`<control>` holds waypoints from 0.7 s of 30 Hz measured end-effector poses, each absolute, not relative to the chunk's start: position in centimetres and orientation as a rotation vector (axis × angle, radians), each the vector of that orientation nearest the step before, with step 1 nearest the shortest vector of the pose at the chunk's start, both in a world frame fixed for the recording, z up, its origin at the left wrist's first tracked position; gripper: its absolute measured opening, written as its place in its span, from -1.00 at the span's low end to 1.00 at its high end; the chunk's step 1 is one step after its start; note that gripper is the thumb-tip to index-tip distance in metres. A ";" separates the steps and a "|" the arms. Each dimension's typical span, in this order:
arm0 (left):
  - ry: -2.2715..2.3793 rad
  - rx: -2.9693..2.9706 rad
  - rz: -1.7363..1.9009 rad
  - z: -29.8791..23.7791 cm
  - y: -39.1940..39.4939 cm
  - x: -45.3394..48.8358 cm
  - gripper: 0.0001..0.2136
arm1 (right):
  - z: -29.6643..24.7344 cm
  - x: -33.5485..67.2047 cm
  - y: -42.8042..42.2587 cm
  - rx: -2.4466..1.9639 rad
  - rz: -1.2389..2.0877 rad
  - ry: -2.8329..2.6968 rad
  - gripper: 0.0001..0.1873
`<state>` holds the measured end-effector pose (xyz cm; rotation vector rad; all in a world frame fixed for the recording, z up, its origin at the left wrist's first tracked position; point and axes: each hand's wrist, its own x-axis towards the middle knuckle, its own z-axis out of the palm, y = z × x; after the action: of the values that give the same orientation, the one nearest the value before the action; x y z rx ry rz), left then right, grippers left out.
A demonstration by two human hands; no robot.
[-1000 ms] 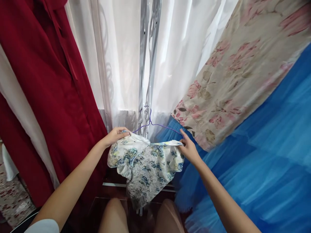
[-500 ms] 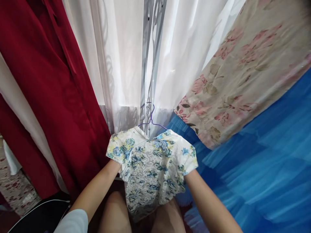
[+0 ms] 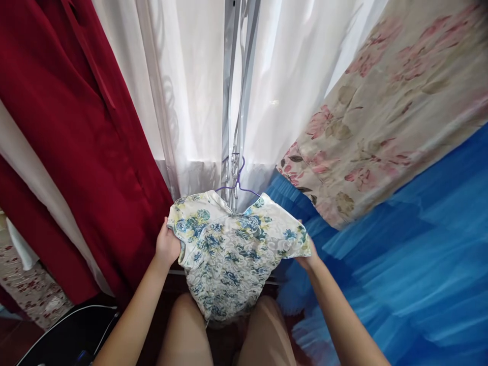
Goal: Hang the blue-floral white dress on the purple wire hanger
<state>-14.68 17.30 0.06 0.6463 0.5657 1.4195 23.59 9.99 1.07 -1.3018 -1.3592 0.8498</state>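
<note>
A short-sleeved white garment [image 3: 232, 254] with blue and yellow flowers hangs in front of my knees on a purple hanger [image 3: 239, 178]. I cannot tell whether it is a top or a dress. My left hand [image 3: 168, 245] is closed on the left sleeve edge, its fingers partly behind the cloth. On the opposite side, my right hand [image 3: 308, 255] grips the other sleeve, most of its fingers hidden by the fabric. The sleeves are spread outward between both hands. The hanger's hook is close to a grey metal stand [image 3: 229, 101]; I cannot tell if it is hooked there.
Dark red cloth [image 3: 87, 152] hangs at left, white curtains [image 3: 198, 91] behind the stand. A beige floral cloth [image 3: 381, 117] and blue tulle [image 3: 400, 264] hang at right. A black wire-rimmed container [image 3: 68, 333] stands low at left.
Both hands have come out from inside or beneath the sleeves and now hold the sleeve edges from outside. The sleeves are pulled flatter, and the garment's lower part has risen slightly.
</note>
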 end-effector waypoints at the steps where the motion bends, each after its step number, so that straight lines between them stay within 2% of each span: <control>1: 0.544 0.652 1.398 0.4 17.0 -15.0 -0.49 | 1.9 24.1 9.5 -1.272 0.894 -1.313 -0.13; 3: 0.550 0.704 1.368 1.3 16.5 -15.2 -0.53 | 4.3 24.3 8.6 -1.213 0.995 -1.254 -0.15; 6: 0.622 0.785 1.433 3.2 15.9 -15.2 -0.62 | 8.0 23.2 7.1 -1.178 1.145 -1.289 -0.42; 8: 0.620 0.831 1.490 4.7 15.6 -15.1 -0.60 | 9.7 22.0 6.5 -1.149 1.170 -1.292 -0.54; 13: 0.644 1.236 1.817 8.6 14.3 -15.0 -0.45 | 11.2 20.5 6.1 -1.058 1.058 -1.080 -0.63; 16: 0.952 1.810 1.982 10.2 13.2 -14.6 -0.18 | 11.0 20.5 4.7 -1.082 0.975 -0.998 -0.62; 18: 1.108 2.196 1.926 10.5 12.8 -13.9 -0.10 | 10.4 20.4 2.7 -1.129 0.940 -1.018 -0.61; 21: 1.106 2.537 1.681 9.2 13.2 -12.4 -0.11 | 9.0 19.5 -1.6 -1.224 0.938 -1.196 -0.68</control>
<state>-12.42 13.18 9.15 2.5374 1.1062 1.6808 19.47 -1.56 9.03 -1.2242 -1.1964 0.9380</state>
